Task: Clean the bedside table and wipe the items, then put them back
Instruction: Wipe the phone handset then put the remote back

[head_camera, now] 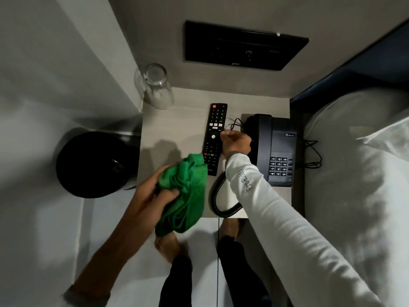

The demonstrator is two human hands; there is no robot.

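Note:
The pale bedside table (177,120) carries a black TV remote (215,129) lying lengthwise in the middle. A dark desk phone (277,151) stands on its right side, and an upturned clear glass (156,87) sits at the back left corner. My left hand (152,193) is closed on a bunched green cloth (188,191) above the table's front edge, and the cloth overlaps the remote's near end. My right hand (235,142), in a white sleeve, is curled around the phone's handset (254,125) between remote and phone. The coiled cord (221,202) loops under that arm.
A black round bin (93,165) stands on the floor left of the table. The bed with white bedding (354,173) lies close on the right. A black switch panel (241,45) is set in the wall behind. Thin cables (312,154) hang beside the phone. My feet are below the table's front edge.

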